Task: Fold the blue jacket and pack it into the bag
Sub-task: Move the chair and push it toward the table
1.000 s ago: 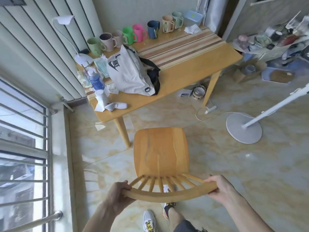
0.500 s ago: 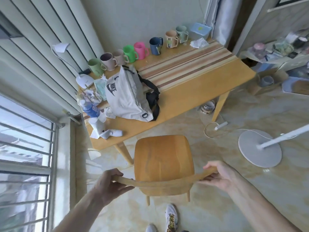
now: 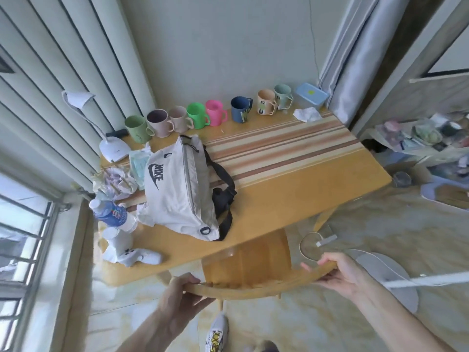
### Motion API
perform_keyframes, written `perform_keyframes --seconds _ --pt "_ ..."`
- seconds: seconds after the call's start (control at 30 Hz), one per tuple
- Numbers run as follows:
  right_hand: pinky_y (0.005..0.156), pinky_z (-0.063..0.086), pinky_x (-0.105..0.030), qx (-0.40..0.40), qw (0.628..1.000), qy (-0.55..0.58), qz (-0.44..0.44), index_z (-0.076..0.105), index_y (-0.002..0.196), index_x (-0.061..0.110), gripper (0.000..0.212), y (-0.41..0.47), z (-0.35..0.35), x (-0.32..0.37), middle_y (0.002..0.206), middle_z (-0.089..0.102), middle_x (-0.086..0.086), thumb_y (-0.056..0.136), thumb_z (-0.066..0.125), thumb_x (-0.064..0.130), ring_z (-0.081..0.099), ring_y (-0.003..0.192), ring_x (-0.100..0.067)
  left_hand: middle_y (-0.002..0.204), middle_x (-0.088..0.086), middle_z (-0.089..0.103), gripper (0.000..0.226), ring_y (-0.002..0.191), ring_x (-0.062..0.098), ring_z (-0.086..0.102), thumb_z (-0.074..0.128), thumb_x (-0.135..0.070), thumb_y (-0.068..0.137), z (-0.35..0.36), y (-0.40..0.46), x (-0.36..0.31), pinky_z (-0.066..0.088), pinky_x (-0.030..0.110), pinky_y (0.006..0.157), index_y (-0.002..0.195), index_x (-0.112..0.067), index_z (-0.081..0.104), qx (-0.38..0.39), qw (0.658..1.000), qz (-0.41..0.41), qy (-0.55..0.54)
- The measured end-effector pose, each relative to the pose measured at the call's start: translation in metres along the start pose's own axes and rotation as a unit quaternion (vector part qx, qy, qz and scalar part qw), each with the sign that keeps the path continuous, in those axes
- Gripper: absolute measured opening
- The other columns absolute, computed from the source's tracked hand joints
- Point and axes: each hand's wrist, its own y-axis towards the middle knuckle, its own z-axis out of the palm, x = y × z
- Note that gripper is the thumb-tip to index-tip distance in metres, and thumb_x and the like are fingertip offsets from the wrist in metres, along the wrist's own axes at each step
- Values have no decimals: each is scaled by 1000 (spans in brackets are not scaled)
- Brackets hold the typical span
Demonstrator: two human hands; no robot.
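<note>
Nearest the camera, a white shoe (image 3: 216, 334) stands on the pale floor (image 3: 317, 326) between the two forearms. Just above it, the left hand (image 3: 181, 297) has its grip closed over the left end of the curved top rail of a wooden chair (image 3: 250, 265), thumb on top. The right hand (image 3: 341, 274) holds the right end of the same rail with a looser grip, fingers stretched along the wood. The chair's seat is tucked partly under the near edge of the tabletop (image 3: 304, 184).

By the tabletop's near left corner lie a crumpled white cloth (image 3: 132, 255) and a small white cup (image 3: 111, 236), with a water bottle (image 3: 113, 214) with a blue label just behind them. The bag (image 3: 177, 189), white with black lettering and a black strap, lies left of the middle of the tabletop, its zip facing up. A striped runner (image 3: 279, 148) crosses the tabletop behind and to the right of it.

At the far left corner stands a white desk lamp (image 3: 111, 146). A row of mugs (image 3: 203, 115) lines the far edge, ending near a clear box with a blue lid (image 3: 311, 96) at the far right corner, a tissue (image 3: 305, 114) in front of it.

The blue jacket cannot be seen anywhere in this view.
</note>
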Motion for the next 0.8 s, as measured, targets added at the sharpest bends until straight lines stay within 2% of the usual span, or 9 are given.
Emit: perform_keyframes --seconds 0.1,0.17,0.27,0.37,0.47,0.63,0.7,0.8 --pt "68 61 -60 12 1000 2 -6 47 98 6 23 25 -8 28 115 46 -23 86 47 -13 67 108 -48 97 32 72 15 118 41 63 49 3 80 24 22 5 47 60 106 75 -10 46 -4 1000 2 -13" --pt "66 62 -57 21 1000 -1 -12 46 97 8 22 43 -12 50 117 48 -21 88 46 -12 67 110 -47 118 39 67 15 126 41 60 47 4 80 47 35 6 48 58 104 75 -10 45 10 999 4 -33" --pt "64 63 -52 27 999 -33 4 45 96 10 23 66 -15 81 110 52 -23 89 45 -12 69 102 -42 134 40 55 17 127 43 59 46 6 80 70 54 13 45 61 107 78 -11 48 -20 998 9 -64" --pt "63 62 -48 35 999 -29 4 46 88 10 22 86 -20 102 91 45 -15 90 45 -13 69 101 -43 137 37 55 19 127 42 59 45 6 81 93 69 16 43 62 109 85 -12 47 -29 996 15 -83" --pt "59 63 -48 43 998 -35 15 45 86 9 22 101 -25 123 87 42 -13 92 43 -12 66 104 -43 130 35 61 19 129 43 58 45 7 81 111 79 23 46 62 106 85 -12 46 -40 995 18 -86" --pt "62 63 -48 48 998 -25 34 46 93 8 23 122 -35 136 97 44 -14 89 44 -15 65 108 -43 145 36 49 24 124 40 63 44 7 85 125 86 31 49 60 102 98 -12 48 -70 991 26 -112" --pt "70 61 -51 46 998 -16 40 46 102 9 28 125 -38 137 102 46 -16 90 43 -15 64 111 -43 144 33 51 28 122 39 64 44 7 87 129 88 34 51 58 99 110 -9 49 -92 989 22 -117" --pt "85 53 -55 26 999 -28 38 48 114 9 35 127 -40 137 112 48 -17 90 42 -16 62 116 -45 133 32 60 24 112 38 68 49 6 90 135 87 34 55 52 90 113 -2 52 -137 987 19 -82"
